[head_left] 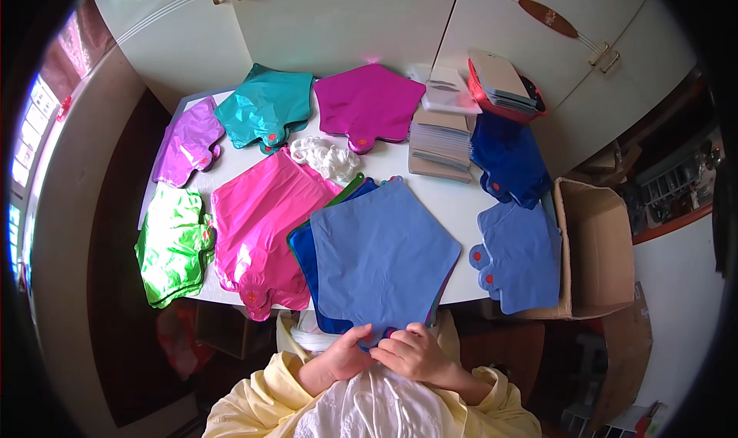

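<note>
A fanned stack of flat, star-shaped foil balloons [384, 246] lies over the front edge of the white table, dull blue on top. Edges of darker blue, green and purple ones show beneath it. My left hand [344, 353] pinches the stack's narrow tail end at the left. Close beside it, my right hand [413, 353] has its fingers curled on the same tail end, where a bit of purple shows. Both hands are closed, and my fingers partly hide the tails. A pink foil balloon pile [265, 223] lies just left of the stack.
Around the white table [442, 199] lie light green [175, 242], lilac [188, 142], teal [265, 103], magenta [369, 103], dark blue [507, 157] and dull blue [523, 253] foil piles. White string [327, 157], stacked cards [440, 146], a red basket [538, 99] and a cardboard box [600, 246] are nearby.
</note>
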Tool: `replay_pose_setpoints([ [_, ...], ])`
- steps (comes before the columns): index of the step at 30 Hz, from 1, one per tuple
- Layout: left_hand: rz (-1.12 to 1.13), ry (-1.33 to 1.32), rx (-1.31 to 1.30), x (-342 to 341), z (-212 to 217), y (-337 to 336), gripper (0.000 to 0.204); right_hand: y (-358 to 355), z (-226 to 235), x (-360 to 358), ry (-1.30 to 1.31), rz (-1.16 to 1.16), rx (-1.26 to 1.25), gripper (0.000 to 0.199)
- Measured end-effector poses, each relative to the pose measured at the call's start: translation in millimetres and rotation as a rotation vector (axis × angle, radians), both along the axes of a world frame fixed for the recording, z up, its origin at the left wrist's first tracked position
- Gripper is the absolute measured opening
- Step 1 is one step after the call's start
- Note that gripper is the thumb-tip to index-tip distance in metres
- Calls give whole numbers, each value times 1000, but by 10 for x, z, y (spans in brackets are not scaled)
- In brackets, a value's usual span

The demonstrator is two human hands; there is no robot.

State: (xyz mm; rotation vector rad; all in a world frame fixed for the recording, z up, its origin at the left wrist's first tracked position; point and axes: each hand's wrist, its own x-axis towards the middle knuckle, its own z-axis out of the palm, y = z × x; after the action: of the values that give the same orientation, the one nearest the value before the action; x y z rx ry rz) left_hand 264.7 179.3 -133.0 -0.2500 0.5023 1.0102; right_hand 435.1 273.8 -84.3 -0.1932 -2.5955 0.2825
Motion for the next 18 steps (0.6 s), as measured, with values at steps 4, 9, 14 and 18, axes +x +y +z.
replay_pose_setpoints([
  [4,61,25,-85,63,205,143,29,186,160,35,69,-55,-95,18],
  [9,-5,-123,181,68,-263,88,35,1001,310,-90,-9,-355,-286,34],
  [14,-8,-183,202,23,25,154,47,1708,-89,-401,-86,-446,-216,51],
  [18,-43,-133,107,-85,28,163,48,1687,-88,-669,-84,-299,-349,51],
])
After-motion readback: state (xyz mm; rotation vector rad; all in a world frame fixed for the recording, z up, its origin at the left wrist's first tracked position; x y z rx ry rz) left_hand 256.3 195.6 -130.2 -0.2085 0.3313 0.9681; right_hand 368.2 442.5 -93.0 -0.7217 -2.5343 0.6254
